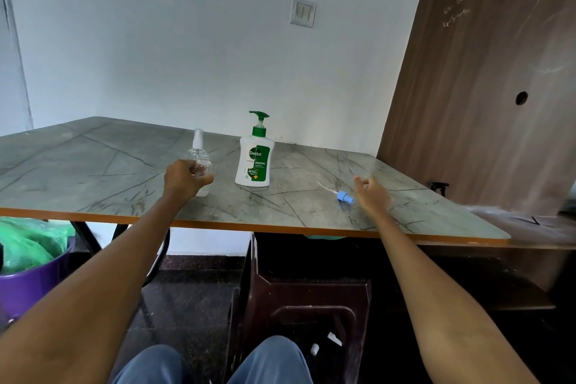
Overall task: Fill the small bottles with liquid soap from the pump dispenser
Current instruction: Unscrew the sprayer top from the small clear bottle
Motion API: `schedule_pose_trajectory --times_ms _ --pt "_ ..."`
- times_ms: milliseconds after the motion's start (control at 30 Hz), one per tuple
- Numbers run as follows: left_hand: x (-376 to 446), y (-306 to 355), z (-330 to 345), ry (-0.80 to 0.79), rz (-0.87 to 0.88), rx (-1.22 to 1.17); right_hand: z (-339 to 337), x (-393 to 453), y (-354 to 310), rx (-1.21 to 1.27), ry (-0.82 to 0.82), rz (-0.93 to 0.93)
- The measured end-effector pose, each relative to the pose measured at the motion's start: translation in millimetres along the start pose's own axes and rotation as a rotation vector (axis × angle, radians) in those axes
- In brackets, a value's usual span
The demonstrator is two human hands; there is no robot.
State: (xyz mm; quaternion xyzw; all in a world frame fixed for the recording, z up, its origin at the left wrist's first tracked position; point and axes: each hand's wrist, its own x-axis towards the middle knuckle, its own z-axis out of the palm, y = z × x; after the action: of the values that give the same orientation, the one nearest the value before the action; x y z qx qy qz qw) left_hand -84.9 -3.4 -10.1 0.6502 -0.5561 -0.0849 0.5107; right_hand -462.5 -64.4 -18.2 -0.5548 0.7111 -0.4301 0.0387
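I count two small clear bottles (203, 167), both near my left hand (184, 179). There is one pump dispenser (255, 156), white with a green pump. One blue spray cap (345, 197) lies on the one counter (93, 171).

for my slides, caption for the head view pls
Left hand grips a clear bottle beside the Dettol dispenser.

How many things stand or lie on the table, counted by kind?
Small clear plastic bottles: 2, one capped with a white sprayer, one open-necked and gripped by the left hand
White pump dispenser with green pump: 1
Loose blue spray cap with white tube: 1, lying beside the right hand
Total: 4
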Motion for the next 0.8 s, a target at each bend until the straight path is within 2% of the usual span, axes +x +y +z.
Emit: schedule_pose_trajectory --times_ms 200,333,433,633,700,800 --pt "-4 2 -1 0.001 0.007 -0.017 6 -8 -36 0.128 0.144 -0.124" --pt "-4 0 -2 -0.001 0.007 -0.042 22 -17 -69 0.244 0.15 -0.235" --pt "-3 1 -2 -0.013 0.021 -0.048 41 -23 -98 0.399 0.029 -0.248" --pt "0 -5 -2 -0.034 0.043 -0.055 75 -35 -156 0.65 -0.437 -0.109" --pt "0 -7 -1 -0.035 0.051 -0.058 86 -35 -167 0.733 -0.515 -0.073" --pt "1 -9 -1 -0.036 0.057 -0.069 99 -34 -175 0.77 -0.506 -0.037"
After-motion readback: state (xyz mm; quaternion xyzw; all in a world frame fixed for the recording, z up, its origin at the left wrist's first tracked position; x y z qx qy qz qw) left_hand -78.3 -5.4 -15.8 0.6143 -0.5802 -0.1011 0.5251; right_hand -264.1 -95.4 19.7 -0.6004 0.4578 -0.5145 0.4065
